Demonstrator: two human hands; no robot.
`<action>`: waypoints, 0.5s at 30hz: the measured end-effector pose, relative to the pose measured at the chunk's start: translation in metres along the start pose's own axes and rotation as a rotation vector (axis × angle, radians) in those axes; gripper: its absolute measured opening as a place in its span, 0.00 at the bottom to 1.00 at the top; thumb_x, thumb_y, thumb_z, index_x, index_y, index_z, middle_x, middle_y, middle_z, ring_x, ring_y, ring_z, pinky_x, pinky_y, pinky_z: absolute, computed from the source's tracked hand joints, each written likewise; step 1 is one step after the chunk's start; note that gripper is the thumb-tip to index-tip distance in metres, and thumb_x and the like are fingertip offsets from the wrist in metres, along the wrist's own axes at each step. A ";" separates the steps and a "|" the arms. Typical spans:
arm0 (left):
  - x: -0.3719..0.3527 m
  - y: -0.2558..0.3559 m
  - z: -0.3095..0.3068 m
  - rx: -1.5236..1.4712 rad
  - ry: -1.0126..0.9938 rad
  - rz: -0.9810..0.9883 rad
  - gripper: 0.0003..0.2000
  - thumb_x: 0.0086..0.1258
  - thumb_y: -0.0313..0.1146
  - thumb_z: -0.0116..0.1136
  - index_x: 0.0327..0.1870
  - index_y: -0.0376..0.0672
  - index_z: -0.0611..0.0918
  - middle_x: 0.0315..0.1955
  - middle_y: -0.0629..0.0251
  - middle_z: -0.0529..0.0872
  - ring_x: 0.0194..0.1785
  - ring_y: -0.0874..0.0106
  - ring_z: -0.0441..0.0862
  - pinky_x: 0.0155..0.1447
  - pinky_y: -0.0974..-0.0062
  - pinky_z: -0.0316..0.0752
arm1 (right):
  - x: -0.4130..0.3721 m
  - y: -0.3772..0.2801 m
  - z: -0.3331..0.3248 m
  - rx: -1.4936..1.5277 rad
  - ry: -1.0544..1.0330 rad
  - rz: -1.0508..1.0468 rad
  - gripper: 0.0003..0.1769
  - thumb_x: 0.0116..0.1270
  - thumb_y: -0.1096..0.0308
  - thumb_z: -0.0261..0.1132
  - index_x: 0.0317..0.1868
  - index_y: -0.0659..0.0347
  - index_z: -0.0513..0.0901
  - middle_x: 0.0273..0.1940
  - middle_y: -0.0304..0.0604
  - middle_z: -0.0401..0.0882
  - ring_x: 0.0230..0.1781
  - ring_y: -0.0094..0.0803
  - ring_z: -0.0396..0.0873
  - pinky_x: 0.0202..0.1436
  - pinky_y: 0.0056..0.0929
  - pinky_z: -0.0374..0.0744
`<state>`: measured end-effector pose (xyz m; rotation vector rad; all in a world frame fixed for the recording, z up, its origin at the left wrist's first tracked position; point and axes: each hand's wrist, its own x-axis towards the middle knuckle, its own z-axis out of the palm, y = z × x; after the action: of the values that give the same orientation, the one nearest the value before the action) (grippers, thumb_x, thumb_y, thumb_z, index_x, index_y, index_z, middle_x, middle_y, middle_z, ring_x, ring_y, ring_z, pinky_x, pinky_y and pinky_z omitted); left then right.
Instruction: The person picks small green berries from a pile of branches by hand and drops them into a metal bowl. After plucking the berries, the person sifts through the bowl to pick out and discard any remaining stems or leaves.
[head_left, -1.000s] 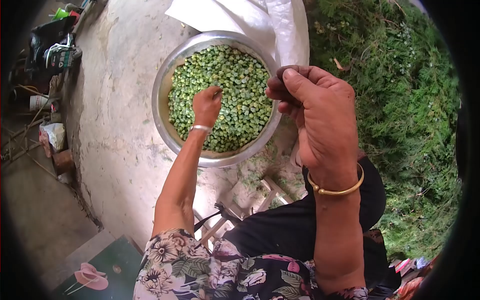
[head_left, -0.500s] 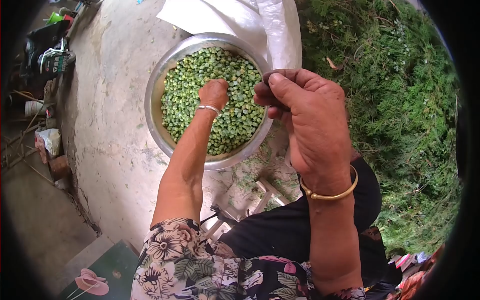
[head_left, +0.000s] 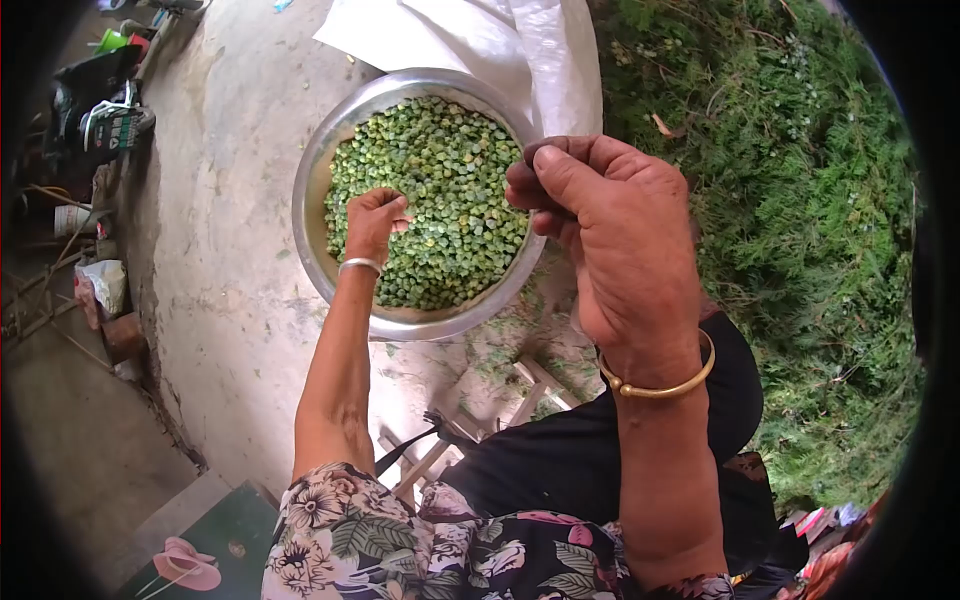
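A wide metal basin [head_left: 310, 240] stands on the floor, filled with small round green pods or berries [head_left: 450, 170]. Over the left part of the basin is my left hand [head_left: 374, 222], a silver bangle at its wrist. Its thumb and fingers are pinched together, and anything between them is too small to make out. My right hand [head_left: 610, 210], with a gold bangle on the wrist, is raised near the basin's right rim. Its thumb presses against its curled fingers, and I cannot make out what they hold.
Cut green branches [head_left: 800, 220] are heaped on the right. A white sack [head_left: 560, 70] lies behind the basin. Below it is a wooden stool frame [head_left: 540, 385]. Bags and clutter line the left, and a green board [head_left: 235, 535] is at the bottom left.
My left hand has moved left and slightly down over the basin, lifting out of the green pods. My right hand has hardly moved.
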<state>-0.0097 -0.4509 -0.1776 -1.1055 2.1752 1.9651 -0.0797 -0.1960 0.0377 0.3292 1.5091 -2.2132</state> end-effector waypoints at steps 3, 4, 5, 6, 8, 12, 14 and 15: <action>-0.023 0.015 -0.002 -0.217 -0.032 -0.058 0.04 0.67 0.26 0.56 0.38 0.36 0.79 0.29 0.62 0.83 0.32 0.74 0.82 0.34 0.77 0.78 | 0.003 0.006 -0.002 -0.129 -0.070 -0.013 0.09 0.59 0.75 0.61 0.32 0.76 0.80 0.27 0.47 0.81 0.26 0.26 0.77 0.33 0.22 0.74; -0.031 0.019 -0.003 -0.326 -0.069 -0.058 0.04 0.67 0.26 0.56 0.38 0.36 0.78 0.29 0.62 0.83 0.31 0.74 0.81 0.34 0.76 0.77 | 0.003 0.009 -0.002 -0.245 -0.121 -0.024 0.10 0.58 0.75 0.61 0.34 0.78 0.80 0.27 0.51 0.82 0.27 0.31 0.79 0.34 0.25 0.75; -0.038 0.023 -0.003 -0.436 -0.108 -0.059 0.04 0.67 0.26 0.56 0.39 0.36 0.78 0.28 0.63 0.82 0.29 0.74 0.80 0.34 0.76 0.77 | 0.004 0.018 -0.002 -0.245 -0.122 -0.026 0.10 0.58 0.75 0.61 0.34 0.78 0.80 0.27 0.51 0.82 0.27 0.31 0.79 0.34 0.25 0.75; -0.045 0.028 0.001 -0.514 -0.088 -0.048 0.04 0.68 0.26 0.55 0.40 0.37 0.76 0.28 0.62 0.81 0.28 0.74 0.78 0.33 0.75 0.76 | 0.006 0.029 -0.001 -0.445 -0.115 -0.111 0.11 0.56 0.74 0.62 0.35 0.78 0.79 0.28 0.57 0.81 0.28 0.40 0.80 0.35 0.31 0.76; -0.061 0.047 0.010 -0.559 -0.079 -0.023 0.04 0.68 0.26 0.55 0.40 0.37 0.76 0.28 0.62 0.81 0.28 0.74 0.77 0.33 0.75 0.76 | 0.003 0.035 0.002 -0.754 -0.140 -0.236 0.15 0.52 0.73 0.65 0.38 0.77 0.79 0.31 0.69 0.78 0.35 0.60 0.79 0.40 0.44 0.76; -0.081 0.067 0.011 -0.565 -0.117 0.048 0.04 0.67 0.26 0.56 0.40 0.38 0.76 0.30 0.61 0.80 0.30 0.73 0.77 0.35 0.76 0.76 | 0.000 0.038 0.008 -0.876 -0.183 -0.345 0.14 0.52 0.73 0.65 0.35 0.77 0.78 0.30 0.68 0.77 0.34 0.59 0.79 0.39 0.44 0.76; -0.100 0.085 0.019 -0.615 -0.153 0.052 0.04 0.67 0.25 0.55 0.39 0.37 0.76 0.28 0.60 0.81 0.28 0.74 0.77 0.33 0.77 0.75 | 0.002 0.046 0.010 -0.800 -0.295 -0.401 0.10 0.52 0.75 0.64 0.30 0.75 0.76 0.28 0.67 0.76 0.34 0.60 0.78 0.38 0.45 0.76; -0.110 0.094 0.024 -0.666 -0.189 0.054 0.03 0.66 0.24 0.55 0.38 0.35 0.77 0.27 0.60 0.81 0.26 0.75 0.76 0.30 0.78 0.74 | 0.003 0.050 0.012 -0.802 -0.296 -0.399 0.10 0.52 0.75 0.64 0.30 0.75 0.76 0.28 0.67 0.76 0.34 0.60 0.78 0.38 0.45 0.76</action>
<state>0.0155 -0.3800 -0.0514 -0.8409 1.4973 2.7805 -0.0574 -0.2230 0.0000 -0.5634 2.2408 -1.5981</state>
